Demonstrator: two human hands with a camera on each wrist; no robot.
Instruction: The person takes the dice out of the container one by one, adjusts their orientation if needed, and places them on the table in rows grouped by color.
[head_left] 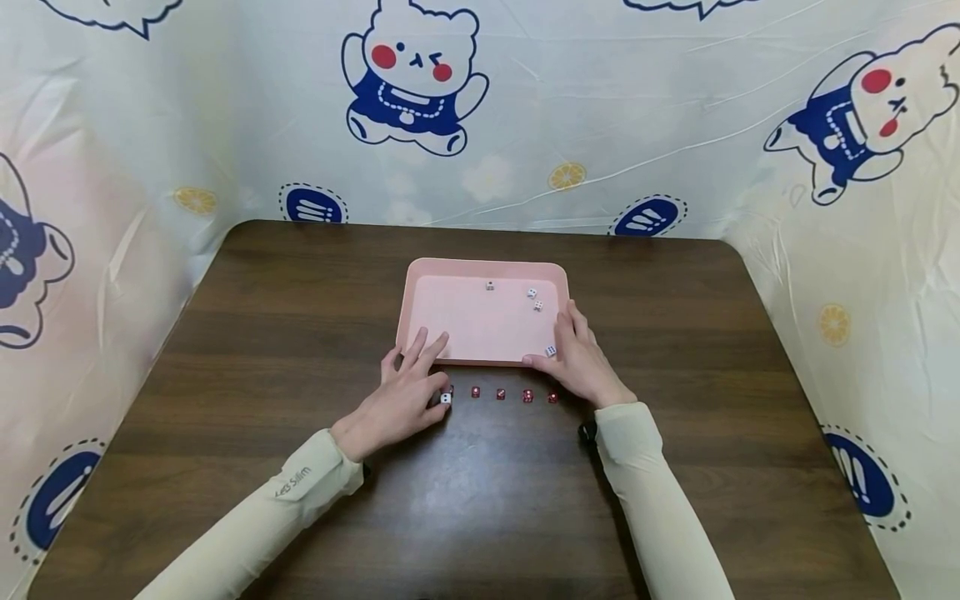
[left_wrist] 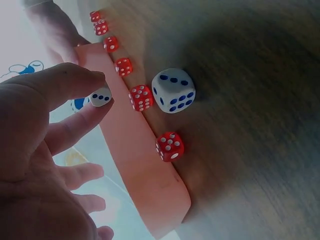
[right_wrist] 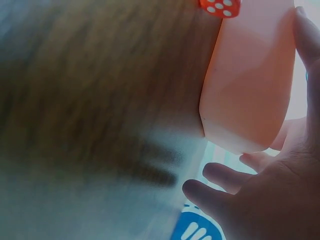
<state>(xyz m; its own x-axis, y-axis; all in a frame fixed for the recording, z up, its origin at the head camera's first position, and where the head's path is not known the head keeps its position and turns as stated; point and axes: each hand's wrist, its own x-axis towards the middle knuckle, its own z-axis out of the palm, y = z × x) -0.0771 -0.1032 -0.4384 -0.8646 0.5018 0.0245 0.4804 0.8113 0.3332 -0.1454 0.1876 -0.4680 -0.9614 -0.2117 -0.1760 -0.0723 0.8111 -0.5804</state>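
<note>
My left hand (head_left: 397,404) pinches a white die with blue dots (left_wrist: 100,96) between thumb and index finger; the other fingers are spread by the tray's front left corner. Another white die (left_wrist: 173,90) sits on the table against one of the red dice (left_wrist: 141,97). That row of red dice runs along the front of a pink tray (head_left: 487,266), its left end hidden by the hand in the head view. At the tray's front right corner, my right hand (head_left: 581,358) holds the rim, thumb at the front, fingers along the right side. A white die (head_left: 551,351) lies inside by that thumb.
Three more white dice lie in the tray's back right part: one (head_left: 491,286) nearer the middle, two (head_left: 532,293) close together. The tray stands on a dark wooden table (head_left: 300,292). A printed cloth (head_left: 525,100) hangs around the table's back and sides.
</note>
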